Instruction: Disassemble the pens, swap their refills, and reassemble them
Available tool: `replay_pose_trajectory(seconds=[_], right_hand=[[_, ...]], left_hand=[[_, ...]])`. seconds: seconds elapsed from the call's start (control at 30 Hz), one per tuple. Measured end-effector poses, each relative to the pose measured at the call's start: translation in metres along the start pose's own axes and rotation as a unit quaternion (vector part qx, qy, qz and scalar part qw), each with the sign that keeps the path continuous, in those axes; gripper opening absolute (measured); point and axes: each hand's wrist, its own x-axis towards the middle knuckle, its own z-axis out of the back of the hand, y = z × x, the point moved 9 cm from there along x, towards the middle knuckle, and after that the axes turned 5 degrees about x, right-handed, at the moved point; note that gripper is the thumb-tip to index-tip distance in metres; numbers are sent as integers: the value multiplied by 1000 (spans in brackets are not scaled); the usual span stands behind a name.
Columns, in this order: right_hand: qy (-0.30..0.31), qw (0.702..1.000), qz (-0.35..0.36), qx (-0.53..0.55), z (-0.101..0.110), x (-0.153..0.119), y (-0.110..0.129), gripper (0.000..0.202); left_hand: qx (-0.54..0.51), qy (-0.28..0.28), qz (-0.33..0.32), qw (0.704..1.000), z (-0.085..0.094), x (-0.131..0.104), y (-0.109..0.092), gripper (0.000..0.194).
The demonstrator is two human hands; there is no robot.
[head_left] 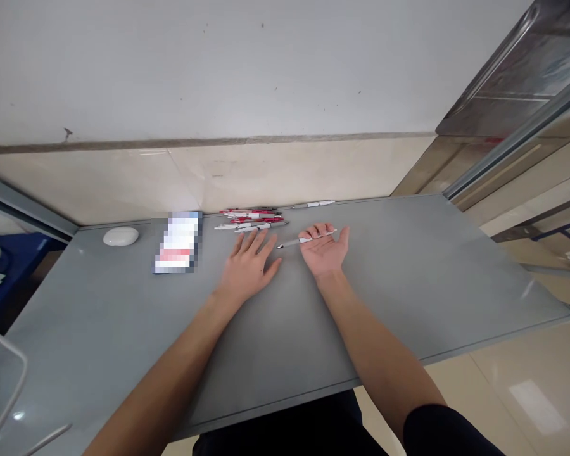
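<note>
My left hand (pixel 247 266) lies palm down on the grey table (pixel 275 342), fingers spread, just in front of a pile of red and white pens (pixel 254 217). It holds nothing. To its right, my right hand (pixel 323 250) rests palm up with its fingers curled over a white pen (pixel 292 243). That pen's tip points left, toward my left hand. Another white pen (pixel 313 204) lies alone near the wall, behind my right hand.
A blurred phone (pixel 178 242) lies left of my left hand, with a white oval object (pixel 120 237) farther left. White cables (pixel 16 386) reach over the table's near left corner. A wall (pixel 275 171) borders the back edge; metal frame bars stand at both sides.
</note>
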Motion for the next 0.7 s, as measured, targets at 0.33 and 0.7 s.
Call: replay_pose_trajectory(seconds=[0.33,0.7], right_hand=[[16,983,-86,164,-15,-12,-20,41],[-31,951,101,-289,-6,7,36,35]], left_hand=[[-11,-47,-40,998,5,7,-15,26],[-46,-72,-22,996,10,2,-4,19]])
